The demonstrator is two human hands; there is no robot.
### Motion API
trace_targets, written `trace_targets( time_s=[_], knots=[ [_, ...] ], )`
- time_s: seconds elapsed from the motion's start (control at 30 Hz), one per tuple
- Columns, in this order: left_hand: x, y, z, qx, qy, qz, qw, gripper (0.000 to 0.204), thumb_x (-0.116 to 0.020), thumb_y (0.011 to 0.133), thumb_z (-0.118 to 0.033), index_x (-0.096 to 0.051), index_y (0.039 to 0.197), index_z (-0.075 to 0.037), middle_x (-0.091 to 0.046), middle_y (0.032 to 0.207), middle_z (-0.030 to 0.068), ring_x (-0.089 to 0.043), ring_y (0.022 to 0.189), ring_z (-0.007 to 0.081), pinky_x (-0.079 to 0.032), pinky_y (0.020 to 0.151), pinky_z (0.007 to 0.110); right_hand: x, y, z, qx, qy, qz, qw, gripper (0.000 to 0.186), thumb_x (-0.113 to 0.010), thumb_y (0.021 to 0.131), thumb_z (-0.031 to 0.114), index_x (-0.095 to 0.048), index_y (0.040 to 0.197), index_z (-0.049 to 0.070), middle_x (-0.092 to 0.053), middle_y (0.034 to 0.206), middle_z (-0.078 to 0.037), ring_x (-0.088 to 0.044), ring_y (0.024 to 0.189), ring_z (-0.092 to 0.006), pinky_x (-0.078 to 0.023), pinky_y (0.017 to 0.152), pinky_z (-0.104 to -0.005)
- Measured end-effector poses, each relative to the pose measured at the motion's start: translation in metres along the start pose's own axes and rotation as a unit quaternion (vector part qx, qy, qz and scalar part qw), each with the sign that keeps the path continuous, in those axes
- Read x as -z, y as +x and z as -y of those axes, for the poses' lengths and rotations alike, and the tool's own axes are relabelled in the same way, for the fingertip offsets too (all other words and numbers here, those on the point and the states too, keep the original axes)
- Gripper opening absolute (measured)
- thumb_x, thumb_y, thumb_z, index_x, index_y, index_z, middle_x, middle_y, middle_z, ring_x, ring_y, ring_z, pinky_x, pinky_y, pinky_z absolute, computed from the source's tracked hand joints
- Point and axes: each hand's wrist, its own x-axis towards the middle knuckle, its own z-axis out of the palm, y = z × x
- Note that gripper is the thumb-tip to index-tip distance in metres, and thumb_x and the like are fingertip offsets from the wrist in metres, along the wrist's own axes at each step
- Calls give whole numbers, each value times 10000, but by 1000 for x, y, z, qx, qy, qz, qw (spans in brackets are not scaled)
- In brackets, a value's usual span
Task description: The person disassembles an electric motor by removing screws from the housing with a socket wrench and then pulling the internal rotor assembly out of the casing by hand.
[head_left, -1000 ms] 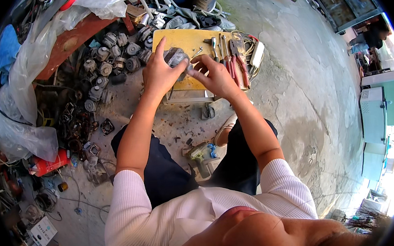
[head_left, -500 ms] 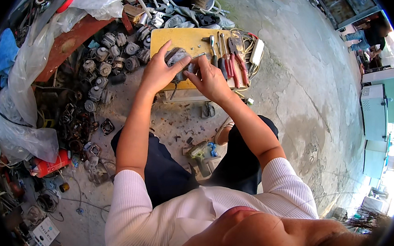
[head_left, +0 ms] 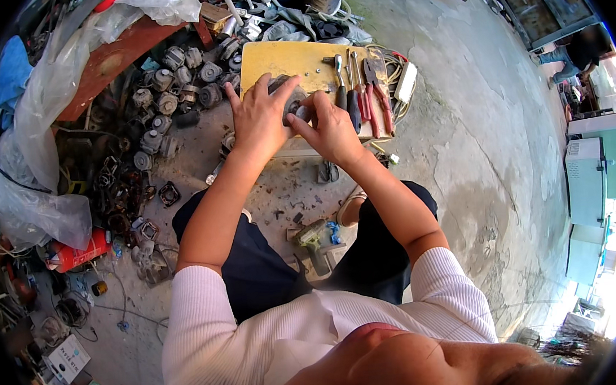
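A dark grey small motor (head_left: 288, 93) is held over the near edge of a yellow board (head_left: 268, 54). My left hand (head_left: 262, 118) grips it from the left, with the thumb across its top and the fingers behind it. On the motor's right side, the bent fingertips and thumb of my right hand (head_left: 333, 131) close around a small round part, mostly covered by the fingers. Right of my hands lie a ratchet wrench (head_left: 340, 75), screwdrivers (head_left: 354, 105) and red-handled pliers (head_left: 379, 98) on the board.
Several similar motors (head_left: 164, 79) are heaped on the floor at left. A white power strip (head_left: 406, 82) with cables sits beside the board. Between my legs lies a green cordless drill (head_left: 313, 237). Far right, another person (head_left: 571, 57) is near cabinets.
The motor has been turned in my hands, showing a rounder side. My left hand has shifted right and slightly down. A thin metal rod seen by my right fingers no longer shows.
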Motion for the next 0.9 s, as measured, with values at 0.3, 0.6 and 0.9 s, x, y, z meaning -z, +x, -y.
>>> trace_targets(
  time_s=[0.3,0.6,0.9],
  knots=[
    [-6,-6,1,42,63,-3,997,813,-742,721,-95,-392,1410,-349,-501,1296,181,-520,1195,360,-221,1030,732,-9,0,7,33,27,2,999,349,-731,827,225,-483,955,15,-642,750,-184,-655,678,-362,-519,612,-424],
    [6,-18,7,35,-2,54,998,793,-695,741,-56,-404,1417,-351,-511,1202,197,-565,1040,436,-516,860,443,-15,-1,15,68,15,20,997,316,-707,824,232,-500,917,13,-653,745,-178,-657,681,-369,-521,611,-429],
    [-14,-33,12,29,-5,-17,999,763,-723,728,-118,-428,1391,-354,-484,1243,221,-539,1081,457,-509,876,471,-31,-18,21,-19,8,-36,999,340,-703,779,285,-542,864,-2,-658,750,-208,-661,713,-380,-522,667,-441]
  ],
)
